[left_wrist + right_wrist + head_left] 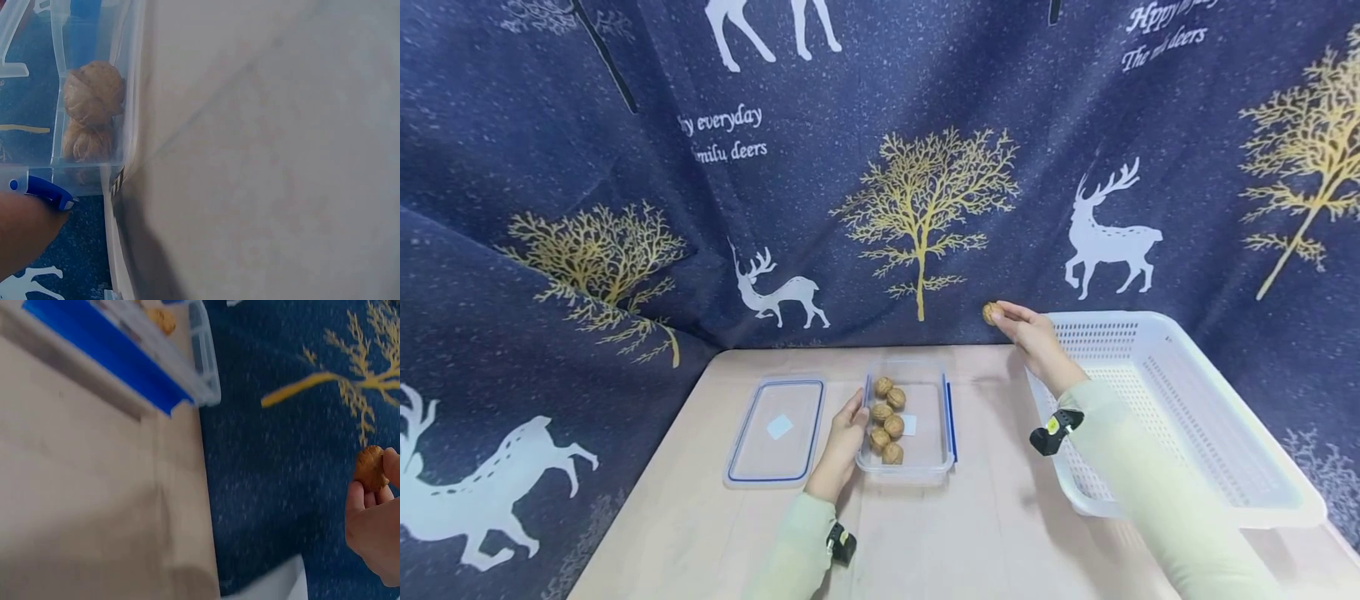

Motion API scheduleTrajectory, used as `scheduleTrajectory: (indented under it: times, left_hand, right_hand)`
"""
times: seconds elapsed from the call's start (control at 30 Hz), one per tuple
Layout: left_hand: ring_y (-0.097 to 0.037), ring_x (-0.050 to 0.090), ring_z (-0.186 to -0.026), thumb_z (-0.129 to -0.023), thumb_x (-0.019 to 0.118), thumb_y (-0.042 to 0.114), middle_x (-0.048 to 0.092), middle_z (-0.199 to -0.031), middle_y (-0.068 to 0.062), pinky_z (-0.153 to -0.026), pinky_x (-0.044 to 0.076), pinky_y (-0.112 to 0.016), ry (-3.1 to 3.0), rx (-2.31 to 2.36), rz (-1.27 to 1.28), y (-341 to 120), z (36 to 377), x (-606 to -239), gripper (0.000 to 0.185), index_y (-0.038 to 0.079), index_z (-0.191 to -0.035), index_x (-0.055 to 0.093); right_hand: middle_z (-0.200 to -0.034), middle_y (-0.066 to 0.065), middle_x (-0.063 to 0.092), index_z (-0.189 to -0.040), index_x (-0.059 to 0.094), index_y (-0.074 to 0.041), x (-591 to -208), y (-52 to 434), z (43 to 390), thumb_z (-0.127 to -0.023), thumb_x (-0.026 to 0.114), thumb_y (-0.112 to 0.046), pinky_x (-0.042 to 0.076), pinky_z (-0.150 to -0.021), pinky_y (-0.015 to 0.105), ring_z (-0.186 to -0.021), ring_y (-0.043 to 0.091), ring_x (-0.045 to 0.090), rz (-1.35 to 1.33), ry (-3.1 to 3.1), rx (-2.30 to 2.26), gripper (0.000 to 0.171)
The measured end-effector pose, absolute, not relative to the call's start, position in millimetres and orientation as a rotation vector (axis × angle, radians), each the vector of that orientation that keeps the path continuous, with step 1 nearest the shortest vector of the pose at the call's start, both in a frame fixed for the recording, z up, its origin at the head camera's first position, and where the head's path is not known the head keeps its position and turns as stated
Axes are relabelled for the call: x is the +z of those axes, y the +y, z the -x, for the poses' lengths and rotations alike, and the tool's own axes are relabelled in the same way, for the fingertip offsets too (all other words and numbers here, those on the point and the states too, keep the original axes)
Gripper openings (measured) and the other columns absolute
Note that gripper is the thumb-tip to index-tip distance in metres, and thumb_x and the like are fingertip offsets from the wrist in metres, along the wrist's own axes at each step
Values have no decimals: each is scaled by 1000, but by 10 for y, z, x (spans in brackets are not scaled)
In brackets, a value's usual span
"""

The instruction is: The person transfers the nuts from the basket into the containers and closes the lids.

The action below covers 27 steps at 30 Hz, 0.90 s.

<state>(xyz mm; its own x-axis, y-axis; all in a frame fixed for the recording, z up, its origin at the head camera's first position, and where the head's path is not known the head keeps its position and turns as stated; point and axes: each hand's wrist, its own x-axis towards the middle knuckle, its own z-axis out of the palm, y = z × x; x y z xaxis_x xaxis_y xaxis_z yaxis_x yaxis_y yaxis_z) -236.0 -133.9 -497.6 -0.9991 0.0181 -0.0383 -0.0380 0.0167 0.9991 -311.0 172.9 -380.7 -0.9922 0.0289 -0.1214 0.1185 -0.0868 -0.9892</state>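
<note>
My right hand (1033, 337) is raised above the far edge of the table, left of the basket's back corner. It pinches a brown walnut (991, 313) between thumb and fingers; the right wrist view shows this walnut (371, 469) against the dark cloth. My left hand (844, 433) holds the left side of a clear plastic container (928, 457), close to a blue latch (47, 192) in the left wrist view. Several walnuts (893, 426) lie along the container's left half, around a pale square label (909, 425). Part of the left hand's grip is hidden.
A clear lid (775, 458) with a blue seal lies on the table (985, 542), left of the container. To the right stands a large white perforated basket (1172, 400), partly covered by my right sleeve. Dark blue cloth (880, 100) printed with deer and trees hangs behind.
</note>
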Motion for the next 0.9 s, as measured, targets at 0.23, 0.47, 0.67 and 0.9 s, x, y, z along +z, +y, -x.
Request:
scheduleTrajectory:
  times: [0.23, 0.47, 0.67, 0.9]
  left_hand:
    - [-42, 14, -143, -102, 38, 5, 20, -155, -24, -117, 12, -53, 2201, 2179, 18, -1337, 2335, -4955, 50, -2, -149, 25]
    - [-42, 15, -143, -101, 38, 3, 21, -154, -25, -117, 12, -52, 2186, 2201, 29, -1339, 2343, -4958, 50, -3, -149, 25]
    - [-41, 14, -143, -101, 39, 4, 20, -155, -24, -118, 12, -51, 2196, 2185, 50, -1343, 2357, -4971, 50, -1, -149, 26]
    - [-41, 13, -144, -101, 39, 5, 19, -156, -23, -118, 12, -52, 2222, 2157, 68, -1334, 2343, -4972, 50, 0, -149, 26]
  right_hand:
    - [-149, 16, 38, -147, 36, -3, -3804, 1490, 3051, -97, 56, -12, 35, -111, 24, -133, 21, 44, -100, 2011, -2296, 55]
    - [-148, 18, 40, -145, 38, 0, -3847, 1292, 2999, -97, 55, -7, 32, -113, 27, -116, 12, 55, -40, 1943, -2349, 51]
    - [-146, 16, 42, -143, 41, 0, -3928, 1144, 2942, -97, 56, -7, 35, -111, 26, -126, 19, 49, -45, 1902, -2364, 49]
    - [-143, 17, 45, -142, 43, 0, -4018, 951, 2885, -95, 57, -4, 36, -111, 27, -131, 25, 44, -60, 1864, -2369, 49]
